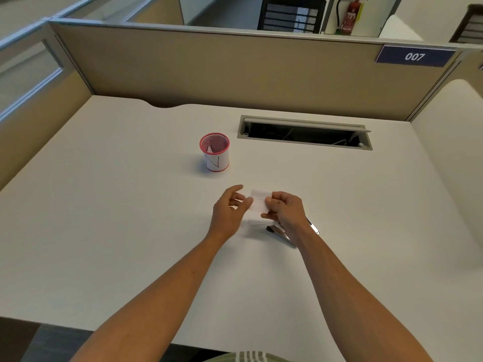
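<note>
A small white paper slip [258,202] with staple marks is held above the white desk [130,231]. My right hand [285,209] pinches its right edge between thumb and fingers. My left hand [230,209] hovers at its left edge with fingers loosely spread; whether it touches the paper is unclear. A silver stapler [281,231] lies on the desk just under my right wrist, partly hidden. More white paper lies flat beneath the slip.
A red mesh pen cup [214,155] with a paper label marked N stands behind the hands, a folded paper inside. An open cable tray [304,133] is set into the desk at the back right. Beige partition walls enclose the desk.
</note>
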Motion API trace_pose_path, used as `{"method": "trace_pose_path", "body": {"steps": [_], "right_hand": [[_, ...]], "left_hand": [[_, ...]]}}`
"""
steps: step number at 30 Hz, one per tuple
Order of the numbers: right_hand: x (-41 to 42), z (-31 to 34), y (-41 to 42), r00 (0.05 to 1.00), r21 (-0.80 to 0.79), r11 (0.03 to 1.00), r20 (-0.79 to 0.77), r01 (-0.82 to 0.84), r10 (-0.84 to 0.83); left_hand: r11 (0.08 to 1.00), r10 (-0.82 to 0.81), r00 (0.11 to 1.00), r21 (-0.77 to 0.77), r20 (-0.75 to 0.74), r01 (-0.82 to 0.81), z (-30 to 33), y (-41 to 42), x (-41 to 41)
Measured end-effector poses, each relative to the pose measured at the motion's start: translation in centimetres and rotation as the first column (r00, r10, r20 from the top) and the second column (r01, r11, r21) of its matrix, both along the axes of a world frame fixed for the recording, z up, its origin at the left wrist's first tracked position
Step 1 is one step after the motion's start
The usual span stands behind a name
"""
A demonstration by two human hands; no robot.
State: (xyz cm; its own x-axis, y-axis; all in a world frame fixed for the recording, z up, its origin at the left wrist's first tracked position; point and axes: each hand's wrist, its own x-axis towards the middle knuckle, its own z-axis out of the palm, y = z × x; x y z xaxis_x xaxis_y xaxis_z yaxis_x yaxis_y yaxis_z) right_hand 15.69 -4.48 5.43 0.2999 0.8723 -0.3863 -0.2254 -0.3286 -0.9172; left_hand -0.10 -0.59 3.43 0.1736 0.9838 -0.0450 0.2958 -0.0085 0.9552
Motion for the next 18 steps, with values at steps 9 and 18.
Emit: {"method": "trace_pose_path", "body": {"steps": [9, 18], "right_hand": [[-0.5, -0.1, 0.7, 0.999, 0.003, 0.999, -0.022, -0.041, 0.041], [-0.7, -0.5, 1.6, 0.992, 0.024, 0.992, -0.031, -0.123, 0.123]], "left_hand": [[0.956, 0.035, 0.981, -0.293, 0.193, 0.024, 0.3, 1.0, -0.2], [0.956, 0.09, 0.979, -0.291, 0.183, -0.034, 0.2, 2.1, -0.2]]}}
